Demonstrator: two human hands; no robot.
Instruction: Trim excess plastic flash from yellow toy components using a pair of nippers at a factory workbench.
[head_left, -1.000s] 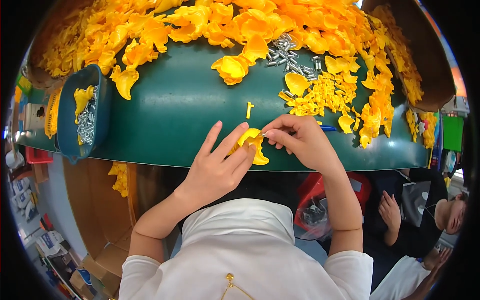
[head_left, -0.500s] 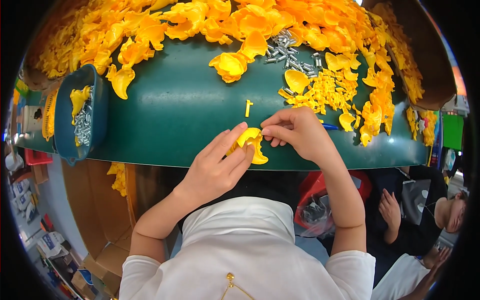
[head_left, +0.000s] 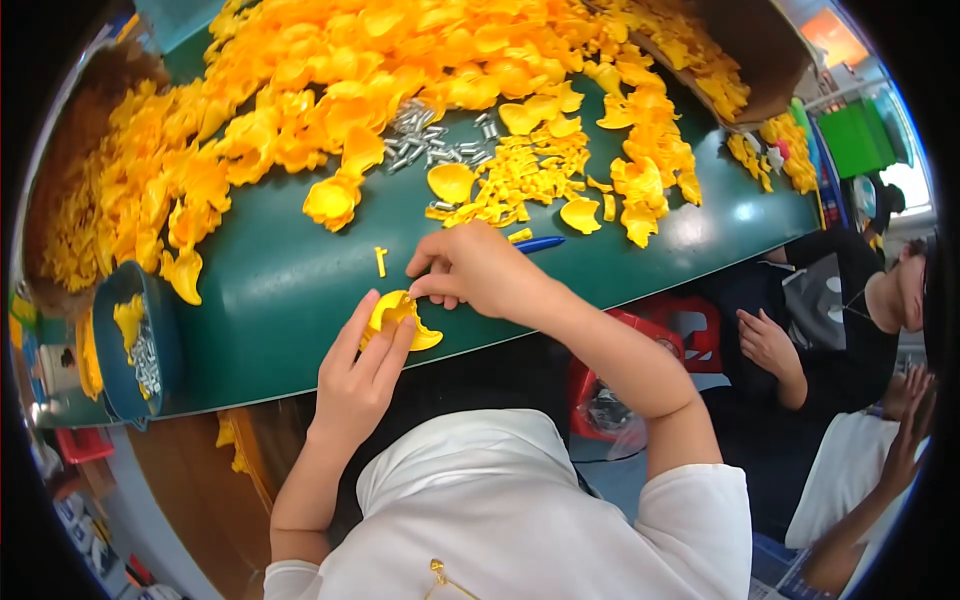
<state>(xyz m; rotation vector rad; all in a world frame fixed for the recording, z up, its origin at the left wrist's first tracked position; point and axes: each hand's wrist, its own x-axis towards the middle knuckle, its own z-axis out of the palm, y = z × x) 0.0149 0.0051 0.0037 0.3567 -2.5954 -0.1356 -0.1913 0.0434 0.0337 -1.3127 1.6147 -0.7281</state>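
Note:
Near the table's front edge, my left hand [head_left: 362, 362] is closed around a curved yellow plastic shell [head_left: 425, 337], its hollow side showing between the fingers. My right hand [head_left: 468, 272] pinches at the shell's upper edge with thumb and forefinger; whatever small thing sits between those fingertips is too hidden to name. Just beyond the shell lies a small yellow plastic clip [head_left: 381, 261]. To the right of my right hand rests a blue pen [head_left: 541, 244], beside another small yellow piece [head_left: 520, 235].
Heaped yellow shells [head_left: 400, 45] cover the far side of the green table [head_left: 262, 290]. Metal springs [head_left: 425, 140] and small yellow parts [head_left: 530, 170] lie closer. A blue basket [head_left: 112, 350] with springs stands at left. Other people [head_left: 850, 330] sit at right, by a red stool [head_left: 690, 335].
The whole view has turned, so the table appears tilted and shifted left. Both hands keep their hold at the shell, with little change between them.

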